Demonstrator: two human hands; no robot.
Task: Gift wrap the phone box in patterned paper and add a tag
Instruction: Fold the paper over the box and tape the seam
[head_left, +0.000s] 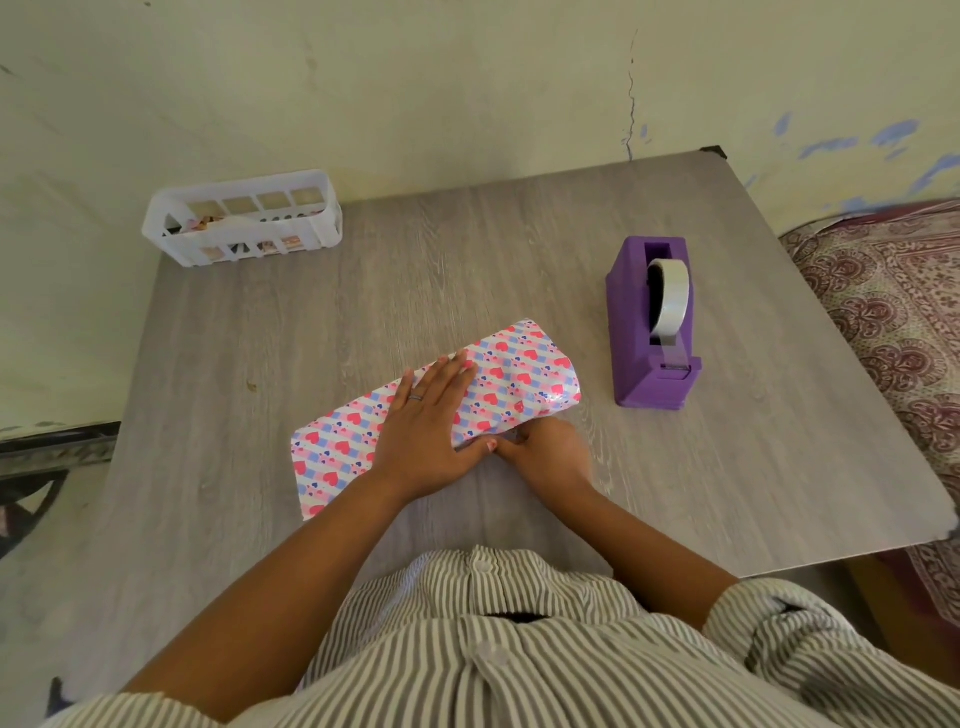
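Note:
The phone box (524, 376) lies slanted in the middle of the grey table (311, 338), covered in white paper with pink hearts and blue squares. My left hand (431, 421) lies flat on top of it, fingers straight, a ring on one finger. My right hand (545, 449) is at the box's near long edge, its fingers curled against the paper there. Whether it pinches a flap or only pushes is hidden. The paper sticks out past the box at the near-left end (317, 467).
A purple tape dispenser (649, 322) with a roll of clear tape stands to the right of the box. A white slotted basket (244, 218) with small items sits at the far left corner. A patterned cloth (893, 322) lies beyond the table's right edge.

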